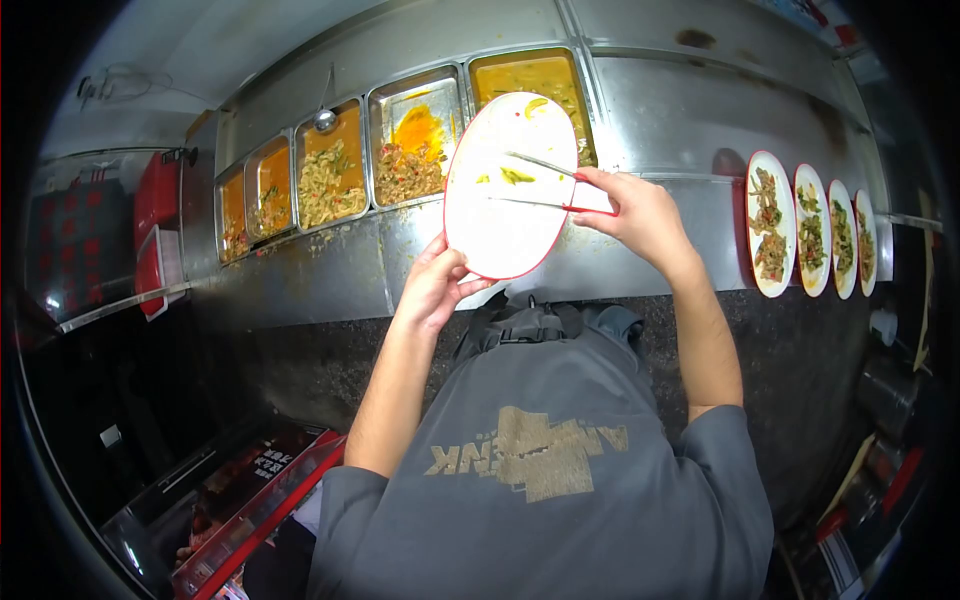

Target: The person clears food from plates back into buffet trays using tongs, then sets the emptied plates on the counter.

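Note:
My left hand [433, 282] grips the lower left rim of a white oval plate [500, 235] with a red edge. A few green and yellow food pieces [516, 176] lie on the plate's middle, and another sits near its top. In my right hand [632, 211] is a pair of metal tongs [545, 163] with red handles. Their arms are spread apart over the plate, tips near the green pieces. Behind the plate, a metal tray of yellow-orange broth [515, 72] is partly hidden.
Left along the steel counter [330, 268] stand several food trays, among them one of pale strips [328, 185] and one of minced food [405, 178]. A ladle [325, 120] rests at the back. Several filled oval plates [771, 225] line the right end.

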`<act>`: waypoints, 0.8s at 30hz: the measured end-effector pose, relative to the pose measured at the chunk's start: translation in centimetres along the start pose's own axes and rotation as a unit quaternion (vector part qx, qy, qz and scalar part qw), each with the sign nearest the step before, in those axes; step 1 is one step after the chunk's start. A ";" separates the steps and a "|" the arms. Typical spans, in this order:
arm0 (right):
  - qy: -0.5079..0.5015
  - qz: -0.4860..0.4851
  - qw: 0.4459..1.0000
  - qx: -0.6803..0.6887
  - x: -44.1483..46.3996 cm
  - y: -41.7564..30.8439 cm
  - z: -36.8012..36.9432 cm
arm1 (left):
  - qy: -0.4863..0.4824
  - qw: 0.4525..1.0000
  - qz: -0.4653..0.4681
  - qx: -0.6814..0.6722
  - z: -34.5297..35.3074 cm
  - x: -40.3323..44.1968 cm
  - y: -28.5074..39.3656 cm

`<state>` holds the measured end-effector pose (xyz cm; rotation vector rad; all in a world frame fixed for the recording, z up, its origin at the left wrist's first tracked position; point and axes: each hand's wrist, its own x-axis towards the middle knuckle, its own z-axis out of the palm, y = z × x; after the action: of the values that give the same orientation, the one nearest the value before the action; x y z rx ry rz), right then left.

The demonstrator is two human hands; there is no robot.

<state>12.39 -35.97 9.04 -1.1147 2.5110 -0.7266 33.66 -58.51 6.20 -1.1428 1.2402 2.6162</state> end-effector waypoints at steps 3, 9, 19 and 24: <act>0.048 -0.031 0.997 -0.047 0.1 0.8 1.9 | -0.003 1.000 -0.001 0.002 0.0 0.2 -0.3; 0.116 0.016 0.984 -0.137 1.8 2.4 2.4 | 0.005 1.000 -0.003 0.010 0.0 -0.1 -0.2; 0.052 -0.017 0.995 -0.082 0.8 2.0 1.0 | 0.016 1.000 0.008 0.004 -0.6 -0.1 0.2; 0.088 0.026 0.989 -0.116 1.9 2.5 0.3 | 0.020 1.000 0.009 0.005 -0.8 -0.6 0.3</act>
<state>9.78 -36.10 7.26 -1.0959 2.8213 -0.5519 34.48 -59.09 6.43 -1.1942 1.2753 2.6103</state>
